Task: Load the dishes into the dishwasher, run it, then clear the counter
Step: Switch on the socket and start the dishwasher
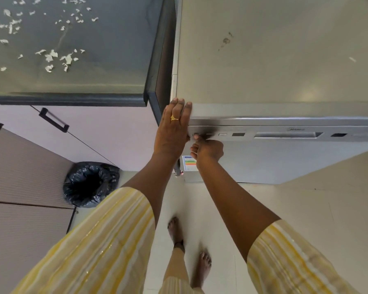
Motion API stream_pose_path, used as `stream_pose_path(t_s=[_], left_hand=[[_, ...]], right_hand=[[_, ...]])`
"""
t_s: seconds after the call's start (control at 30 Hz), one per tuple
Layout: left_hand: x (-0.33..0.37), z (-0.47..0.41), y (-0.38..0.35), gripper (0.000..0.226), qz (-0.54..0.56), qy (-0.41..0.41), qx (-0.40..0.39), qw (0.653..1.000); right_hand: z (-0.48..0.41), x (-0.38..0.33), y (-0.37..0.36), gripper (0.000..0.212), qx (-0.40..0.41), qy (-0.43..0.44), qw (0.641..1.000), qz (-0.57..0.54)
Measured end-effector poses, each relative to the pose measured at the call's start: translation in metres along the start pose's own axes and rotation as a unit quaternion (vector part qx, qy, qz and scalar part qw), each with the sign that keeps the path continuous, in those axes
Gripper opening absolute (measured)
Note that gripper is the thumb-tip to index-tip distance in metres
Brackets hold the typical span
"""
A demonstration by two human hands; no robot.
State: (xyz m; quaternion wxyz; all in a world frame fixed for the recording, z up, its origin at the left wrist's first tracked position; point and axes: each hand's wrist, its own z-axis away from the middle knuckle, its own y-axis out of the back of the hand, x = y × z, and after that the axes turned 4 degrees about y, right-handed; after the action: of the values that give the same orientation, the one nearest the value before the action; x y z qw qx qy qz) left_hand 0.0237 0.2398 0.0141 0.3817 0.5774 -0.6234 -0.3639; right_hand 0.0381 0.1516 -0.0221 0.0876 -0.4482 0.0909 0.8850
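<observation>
Dishwasher (285,162) corner under flat, straight-fingered left hand (172,132); right hand (208,150) curled, fingers (197,137) on 1 half-hidden button (193,135).

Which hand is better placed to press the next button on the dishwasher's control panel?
Right, probably. The right hand has a fingertip at the left end of the control panel, more buttons just beside it. The left hand lies flat against the top corner of the dishwasher.

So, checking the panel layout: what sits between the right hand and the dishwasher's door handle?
Head view: small buttons and a dark display window, between right hand and door handle.
</observation>
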Motion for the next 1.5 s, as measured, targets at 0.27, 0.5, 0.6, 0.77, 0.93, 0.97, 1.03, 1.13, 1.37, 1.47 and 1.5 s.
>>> stream_pose_path(t_s=[0.27,0.5,0.6,0.77,0.93,0.97,1.03,1.13,1.37,1.47,1.5], left_hand=[[0.001,0.000,-0.013,0.089,0.000,0.006,0.041,0.999],[0.003,0.003,-0.012,0.103,-0.004,0.018,0.012,1.000],[0.005,0.003,-0.011,0.103,0.017,0.031,-0.003,0.999],[0.005,0.001,-0.010,0.095,0.031,0.037,-0.014,0.999],[0.003,0.002,-0.009,0.093,0.035,0.043,-0.019,0.998],[0.003,0.002,-0.009,0.093,0.036,0.042,-0.018,0.998],[0.003,0.002,-0.010,0.093,0.037,0.038,-0.017,0.998],[0.003,0.002,-0.009,0.093,0.039,0.038,-0.015,0.998],[0.003,0.002,-0.007,0.095,0.037,0.035,-0.016,0.999],[0.003,0.002,-0.006,0.096,0.036,0.037,-0.021,0.998],[0.003,0.003,-0.006,0.096,0.036,0.041,-0.024,0.998]], right_hand=[[0.002,-0.002,-0.012,0.029,0.029,-0.053,0.992,-0.107],[0.000,0.023,0.027,0.044,0.030,0.153,0.974,0.165],[-0.002,0.032,0.062,0.041,0.104,0.296,0.926,0.211],[-0.028,0.015,0.107,0.049,0.241,0.515,0.784,0.248],[-0.059,-0.019,0.133,0.058,0.278,0.628,0.654,0.318],[-0.063,-0.025,0.135,0.058,0.269,0.637,0.639,0.337],[-0.067,-0.032,0.138,0.057,0.236,0.642,0.626,0.374],[-0.069,-0.035,0.139,0.052,0.238,0.645,0.610,0.394],[-0.068,-0.035,0.135,0.049,0.248,0.647,0.613,0.380],[-0.069,-0.034,0.137,0.049,0.248,0.650,0.610,0.380],[-0.070,-0.034,0.137,0.049,0.245,0.651,0.611,0.379]])
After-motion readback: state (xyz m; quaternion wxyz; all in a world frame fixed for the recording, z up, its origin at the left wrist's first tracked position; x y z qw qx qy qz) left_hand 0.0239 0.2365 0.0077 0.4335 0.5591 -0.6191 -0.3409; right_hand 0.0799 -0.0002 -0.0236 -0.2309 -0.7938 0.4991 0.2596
